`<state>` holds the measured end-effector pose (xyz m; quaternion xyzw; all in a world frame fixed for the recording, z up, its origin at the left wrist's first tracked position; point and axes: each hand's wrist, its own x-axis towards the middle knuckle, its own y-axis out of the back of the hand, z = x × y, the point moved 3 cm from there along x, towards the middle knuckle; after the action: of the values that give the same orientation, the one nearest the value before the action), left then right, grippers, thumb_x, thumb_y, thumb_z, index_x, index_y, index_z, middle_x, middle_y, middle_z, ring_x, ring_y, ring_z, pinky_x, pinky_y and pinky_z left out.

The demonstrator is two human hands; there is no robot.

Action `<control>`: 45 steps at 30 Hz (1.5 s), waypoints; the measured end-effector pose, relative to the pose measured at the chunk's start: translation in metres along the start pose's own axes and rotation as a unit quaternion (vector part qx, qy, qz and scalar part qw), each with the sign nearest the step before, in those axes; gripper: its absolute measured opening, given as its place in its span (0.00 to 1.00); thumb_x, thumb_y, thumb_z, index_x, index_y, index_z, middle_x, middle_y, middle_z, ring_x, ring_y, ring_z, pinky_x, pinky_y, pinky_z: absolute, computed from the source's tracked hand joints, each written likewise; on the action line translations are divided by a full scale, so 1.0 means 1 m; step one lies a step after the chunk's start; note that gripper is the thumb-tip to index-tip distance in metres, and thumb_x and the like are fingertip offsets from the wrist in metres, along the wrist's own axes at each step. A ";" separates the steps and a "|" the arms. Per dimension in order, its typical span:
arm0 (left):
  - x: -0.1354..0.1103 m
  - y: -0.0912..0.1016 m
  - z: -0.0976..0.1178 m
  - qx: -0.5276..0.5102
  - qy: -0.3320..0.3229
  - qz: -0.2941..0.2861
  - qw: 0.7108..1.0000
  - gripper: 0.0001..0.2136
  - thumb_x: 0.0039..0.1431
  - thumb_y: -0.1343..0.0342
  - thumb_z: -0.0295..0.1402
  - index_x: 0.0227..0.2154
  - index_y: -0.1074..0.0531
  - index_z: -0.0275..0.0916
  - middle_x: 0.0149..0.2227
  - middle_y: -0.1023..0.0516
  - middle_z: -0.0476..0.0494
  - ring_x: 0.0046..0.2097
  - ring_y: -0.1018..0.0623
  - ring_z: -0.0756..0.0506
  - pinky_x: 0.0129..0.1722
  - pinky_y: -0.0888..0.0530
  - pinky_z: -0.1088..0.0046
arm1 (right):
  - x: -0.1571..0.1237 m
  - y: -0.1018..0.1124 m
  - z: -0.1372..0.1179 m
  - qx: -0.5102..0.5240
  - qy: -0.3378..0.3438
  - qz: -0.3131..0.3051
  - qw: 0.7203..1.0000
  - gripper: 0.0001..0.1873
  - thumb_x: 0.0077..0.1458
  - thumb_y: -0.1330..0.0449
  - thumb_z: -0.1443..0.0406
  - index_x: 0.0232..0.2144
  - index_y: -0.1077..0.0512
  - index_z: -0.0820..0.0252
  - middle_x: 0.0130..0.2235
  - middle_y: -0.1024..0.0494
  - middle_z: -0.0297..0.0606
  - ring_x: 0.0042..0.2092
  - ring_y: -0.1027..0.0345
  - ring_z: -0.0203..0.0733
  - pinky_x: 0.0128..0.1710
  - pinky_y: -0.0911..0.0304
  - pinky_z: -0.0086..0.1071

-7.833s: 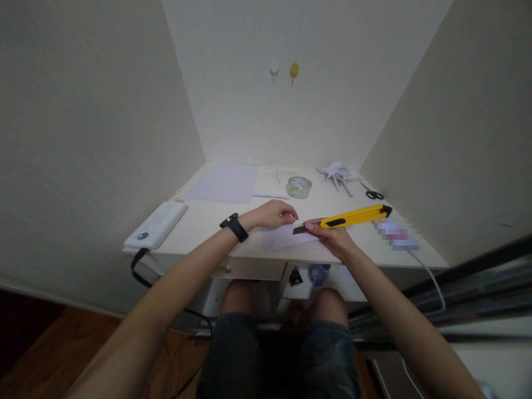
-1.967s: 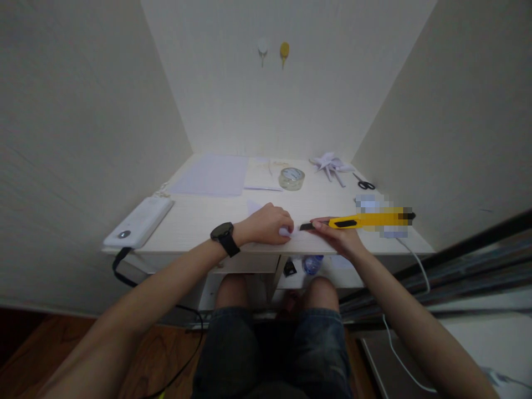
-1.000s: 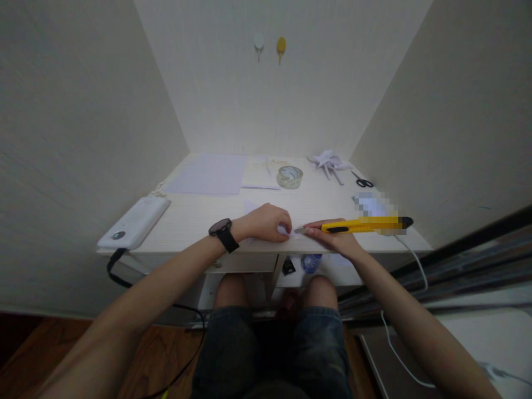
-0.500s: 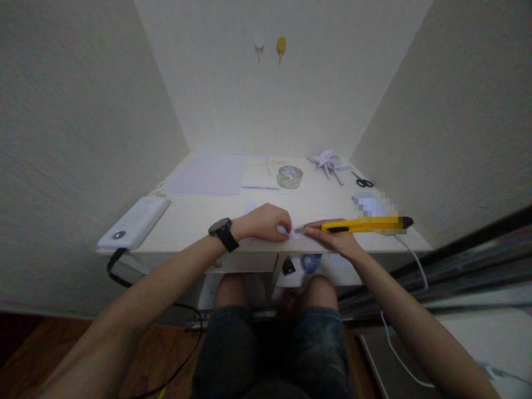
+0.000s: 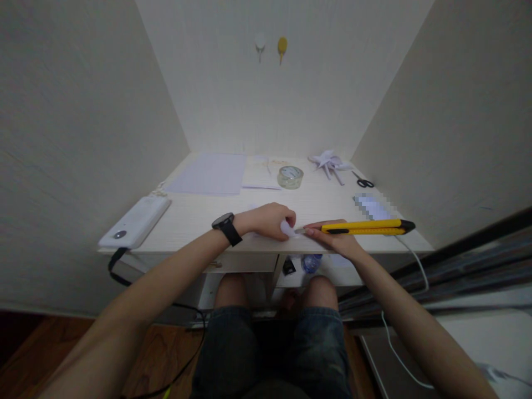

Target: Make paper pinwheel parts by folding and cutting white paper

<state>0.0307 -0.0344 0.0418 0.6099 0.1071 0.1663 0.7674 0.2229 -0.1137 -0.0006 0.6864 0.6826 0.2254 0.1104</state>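
Observation:
Near the front edge of the white desk (image 5: 199, 224), my left hand (image 5: 272, 219) is closed on a piece of white paper (image 5: 286, 228), which curls up between thumb and fingers. A wristwatch with a black strap is on that wrist. My right hand (image 5: 332, 238) grips a yellow utility knife (image 5: 366, 227), its body lying over the hand and pointing right. The knife's blade (image 5: 300, 230) extends left and meets the paper beside my left fingertips. Part of the paper is hidden under my left hand.
Behind my hands stands a roll of clear tape (image 5: 290, 177). A white paper pinwheel (image 5: 328, 162), black scissors (image 5: 363, 180) and a phone (image 5: 369, 205) lie to the right. Paper sheets (image 5: 208, 173) and a white power bank (image 5: 135, 223) are on the left. Walls enclose the desk.
My left hand has shifted slightly right, and more of the curled paper shows between its fingers. The right hand and knife stay almost where they were.

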 end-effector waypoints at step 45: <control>0.043 -0.009 -0.031 -0.224 0.039 -0.188 0.955 0.07 0.47 0.41 0.33 0.27 0.21 0.35 0.25 0.21 0.49 0.29 0.28 0.49 0.31 0.35 0.75 | -0.001 0.001 -0.005 -0.061 0.035 -0.003 0.998 0.12 0.53 0.35 0.53 0.33 0.16 0.52 0.35 0.15 0.37 0.36 0.21 0.49 0.35 0.25 0.38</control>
<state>0.0601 0.0087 0.0275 0.3841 0.2092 0.0625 0.8971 0.2213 -0.1158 0.0043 0.6682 0.6728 0.2905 0.1284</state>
